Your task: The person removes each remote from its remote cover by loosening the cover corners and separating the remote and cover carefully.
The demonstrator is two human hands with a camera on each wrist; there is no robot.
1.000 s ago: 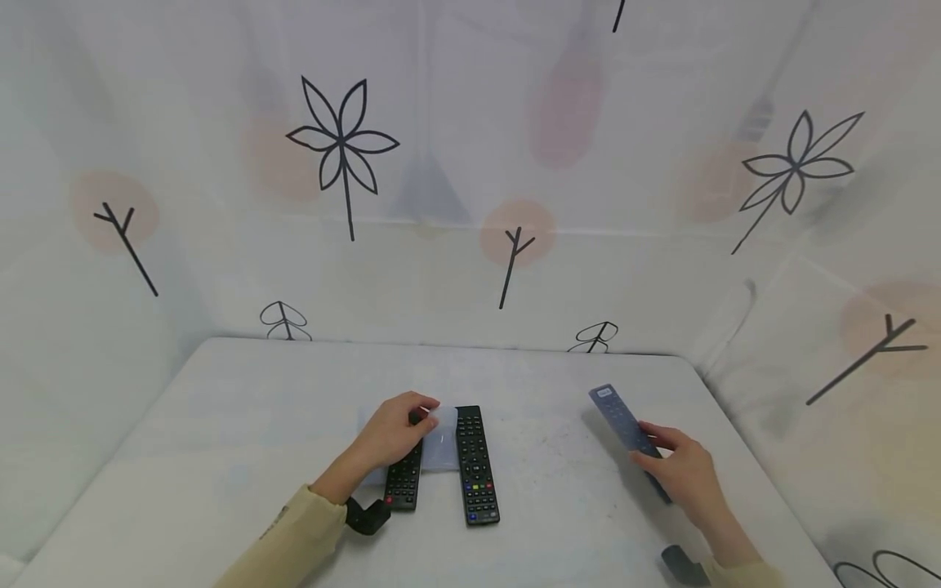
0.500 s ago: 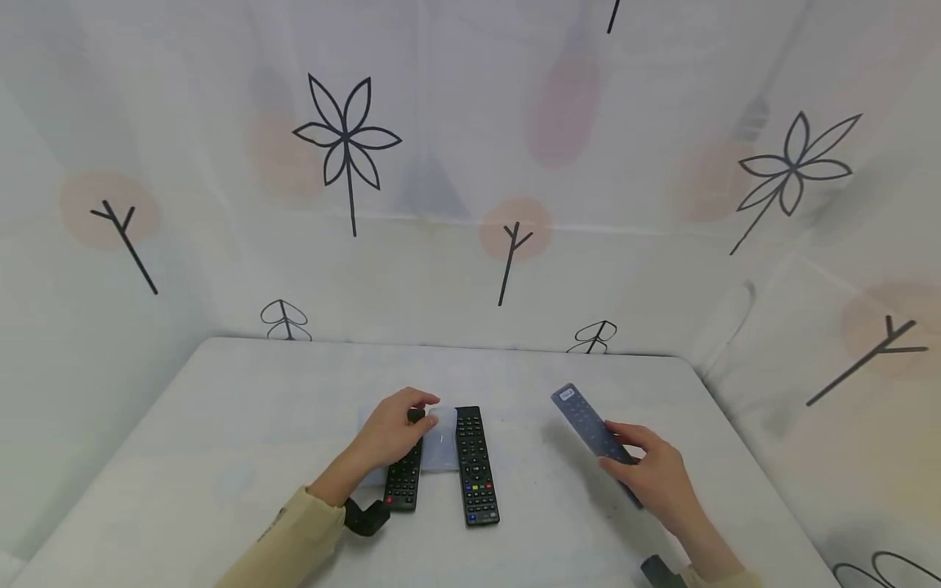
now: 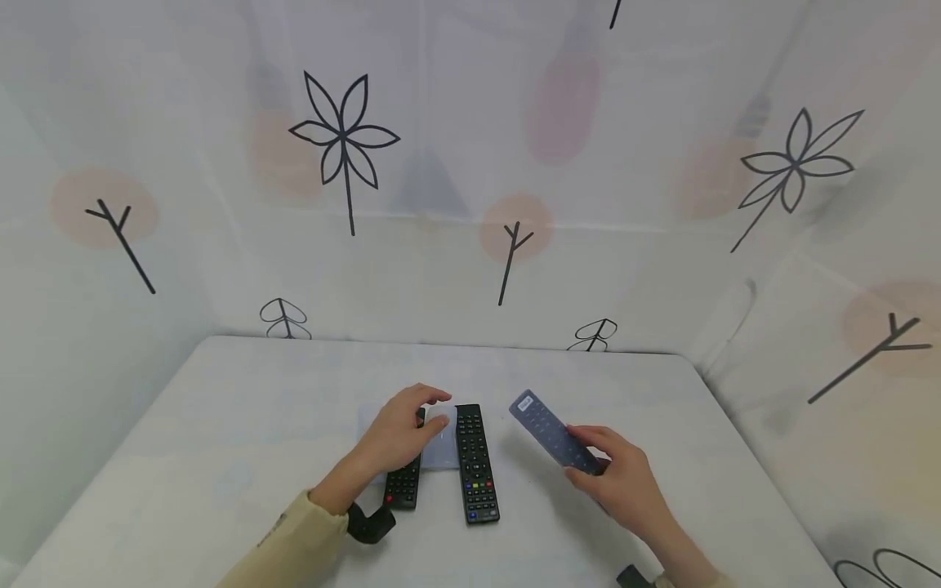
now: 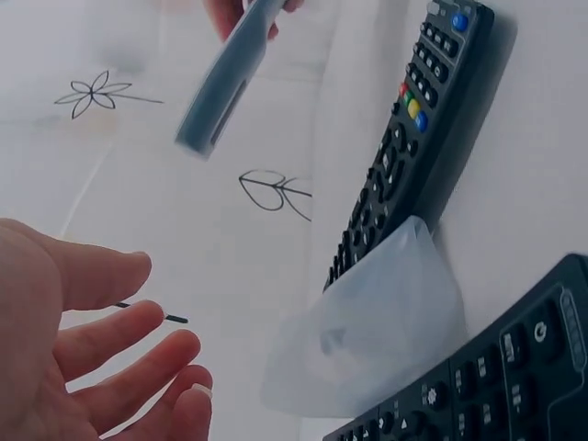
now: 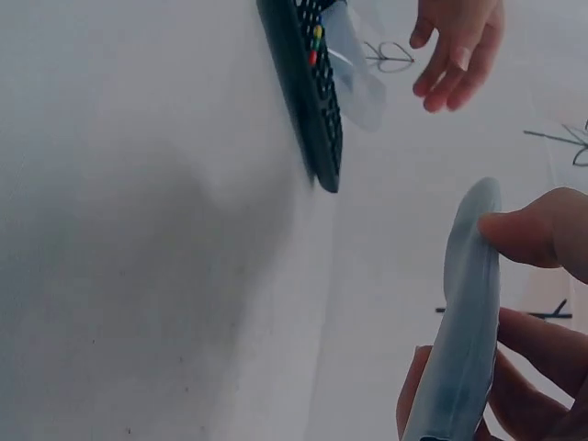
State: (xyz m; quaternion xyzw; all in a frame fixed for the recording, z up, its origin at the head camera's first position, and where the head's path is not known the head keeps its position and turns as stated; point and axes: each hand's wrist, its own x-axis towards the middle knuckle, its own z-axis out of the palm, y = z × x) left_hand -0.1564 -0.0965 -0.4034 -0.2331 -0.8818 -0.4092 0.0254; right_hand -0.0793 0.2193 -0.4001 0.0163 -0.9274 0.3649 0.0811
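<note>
My right hand grips a blue-grey remote control between thumb and fingers, tilted above the table; the right wrist view shows this remote edge-on. My left hand hovers over a black remote, fingers loosely bent and apart from each other. Nothing sits between those fingers in the left wrist view, where the hand is off the remotes. To the right of it lies a second black remote with coloured buttons. A translucent plastic sleeve lies between the two black remotes, partly hidden by my left hand.
The white table reaches back to a cloth wall printed with flowers and twigs. Cloth also rises at the left and right sides. Dark wrist mounts hang by the forearms.
My right hand has carried the blue-grey remote leftward, closer to the black remotes. My left hand has lifted slightly and its thumb and fingers have spread a little.
</note>
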